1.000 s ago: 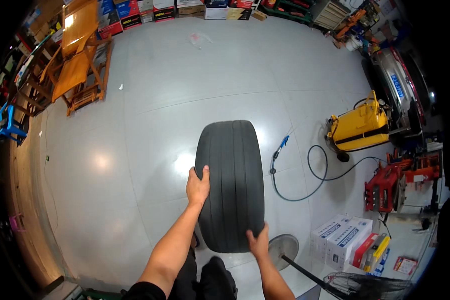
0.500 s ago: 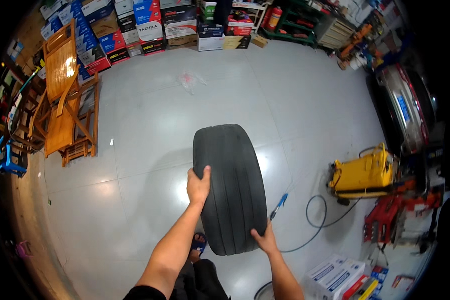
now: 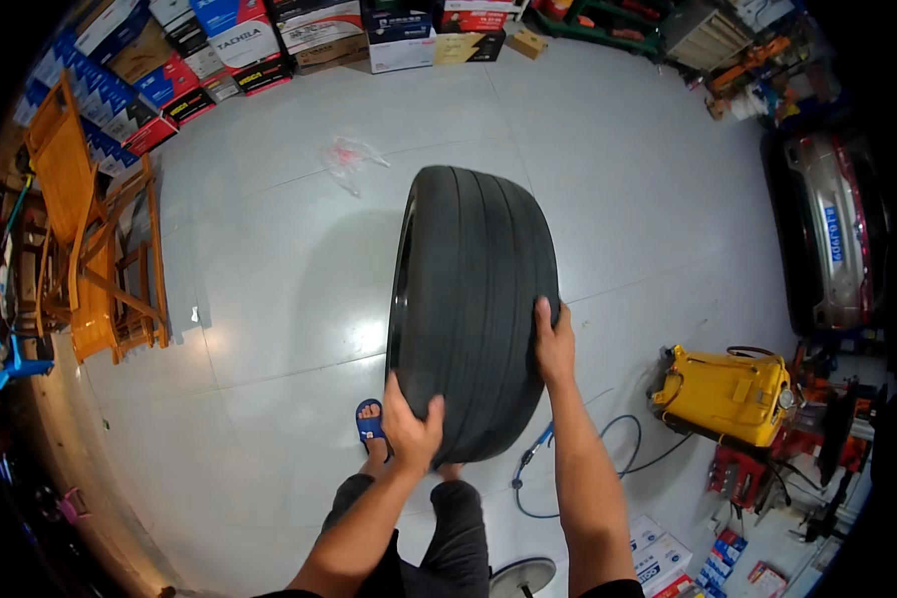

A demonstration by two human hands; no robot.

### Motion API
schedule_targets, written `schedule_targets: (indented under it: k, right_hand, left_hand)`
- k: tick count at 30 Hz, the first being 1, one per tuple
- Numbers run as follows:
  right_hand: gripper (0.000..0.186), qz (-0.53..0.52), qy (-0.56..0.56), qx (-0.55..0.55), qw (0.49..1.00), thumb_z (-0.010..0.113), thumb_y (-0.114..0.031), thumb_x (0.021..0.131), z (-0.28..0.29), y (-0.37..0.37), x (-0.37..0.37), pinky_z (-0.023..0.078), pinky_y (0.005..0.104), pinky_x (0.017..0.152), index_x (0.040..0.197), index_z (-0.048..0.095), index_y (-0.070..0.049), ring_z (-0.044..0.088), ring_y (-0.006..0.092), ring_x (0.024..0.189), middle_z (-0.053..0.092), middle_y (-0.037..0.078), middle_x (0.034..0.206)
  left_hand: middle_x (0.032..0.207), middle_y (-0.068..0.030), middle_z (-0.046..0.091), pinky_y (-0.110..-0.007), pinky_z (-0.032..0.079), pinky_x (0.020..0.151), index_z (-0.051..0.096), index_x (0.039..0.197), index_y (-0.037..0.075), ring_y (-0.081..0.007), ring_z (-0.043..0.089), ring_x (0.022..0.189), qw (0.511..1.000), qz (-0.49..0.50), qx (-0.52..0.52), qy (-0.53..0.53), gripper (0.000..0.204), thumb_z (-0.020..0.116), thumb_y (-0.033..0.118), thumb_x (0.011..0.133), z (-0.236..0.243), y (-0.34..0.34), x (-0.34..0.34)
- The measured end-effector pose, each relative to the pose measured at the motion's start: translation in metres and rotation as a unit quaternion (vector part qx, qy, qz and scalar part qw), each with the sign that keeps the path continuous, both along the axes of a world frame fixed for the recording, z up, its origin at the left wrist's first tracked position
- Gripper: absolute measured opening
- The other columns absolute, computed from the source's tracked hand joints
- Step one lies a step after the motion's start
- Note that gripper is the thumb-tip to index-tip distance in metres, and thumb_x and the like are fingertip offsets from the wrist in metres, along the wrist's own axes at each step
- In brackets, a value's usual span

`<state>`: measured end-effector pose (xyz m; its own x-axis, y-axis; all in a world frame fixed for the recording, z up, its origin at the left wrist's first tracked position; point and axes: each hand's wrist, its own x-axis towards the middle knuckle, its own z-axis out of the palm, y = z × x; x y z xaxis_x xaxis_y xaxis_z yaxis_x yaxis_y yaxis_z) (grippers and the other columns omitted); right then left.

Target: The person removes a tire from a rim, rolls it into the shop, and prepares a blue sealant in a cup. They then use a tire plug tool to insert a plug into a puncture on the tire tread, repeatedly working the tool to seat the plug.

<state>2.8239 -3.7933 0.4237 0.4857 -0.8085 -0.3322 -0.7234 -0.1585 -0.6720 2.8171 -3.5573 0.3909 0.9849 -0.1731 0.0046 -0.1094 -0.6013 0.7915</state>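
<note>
A black car tyre (image 3: 483, 289) with lengthwise tread grooves stands on edge in front of me, between my arms. Its left sidewall shows a strip of the wheel rim, while the right side is hidden. My left hand (image 3: 412, 427) grips the near left edge, thumb on the tread and fingers round the sidewall. Higher up on the right edge, my right hand (image 3: 555, 344) is closed on the tyre, its thumb along the tread and its other fingers partly hidden behind the shoulder.
Right of the tyre, a blue air hose (image 3: 608, 424) with a nozzle (image 3: 540, 439) curls toward a yellow machine (image 3: 723, 396). Stacked boxes (image 3: 314, 35) line the back. A wooden folding chair (image 3: 90, 239) stands left, and a plastic bag (image 3: 349, 159) lies on the floor. My sandalled foot (image 3: 371, 421) is beside the tyre.
The tyre has turned, so more of its left side shows. My left hand has moved to the near end; my right hand has gone farther up the right edge.
</note>
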Motion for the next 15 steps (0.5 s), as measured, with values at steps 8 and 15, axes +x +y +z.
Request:
schedule_targets:
  k: [8, 15]
  right_hand:
    - [0.057, 0.202, -0.123, -0.251, 0.939, 0.056, -0.043, 0.084, -0.015, -0.114, 0.183, 0.034, 0.0438, 0.1, 0.126, 0.049, -0.005, 0.041, 0.035, 0.124, 0.046, 0.024, 0.129]
    - [0.039, 0.35, -0.084, -0.242, 0.901, 0.048, -0.035, 0.089, -0.028, -0.188, 0.28, 0.025, 0.049, 0.106, 0.121, 0.057, -0.016, 0.033, 0.031, 0.13, 0.043, 0.014, 0.135]
  left_hand:
    - [0.12, -0.0264, 0.052, -0.04, 0.04, 0.093, 0.045, 0.125, -0.005, -0.0383, 0.051, 0.111, 0.997, 0.021, 0.05, 0.046, 0.058, 0.057, 0.037, 0.087, 0.051, -0.128, 0.215]
    - [0.139, -0.0282, 0.028, -0.042, 0.019, 0.108, 0.026, 0.134, -0.011, -0.0384, 0.027, 0.13, 0.946, 0.286, 0.076, 0.129, 0.063, 0.038, 0.037, 0.095, -0.055, -0.085, 0.075]
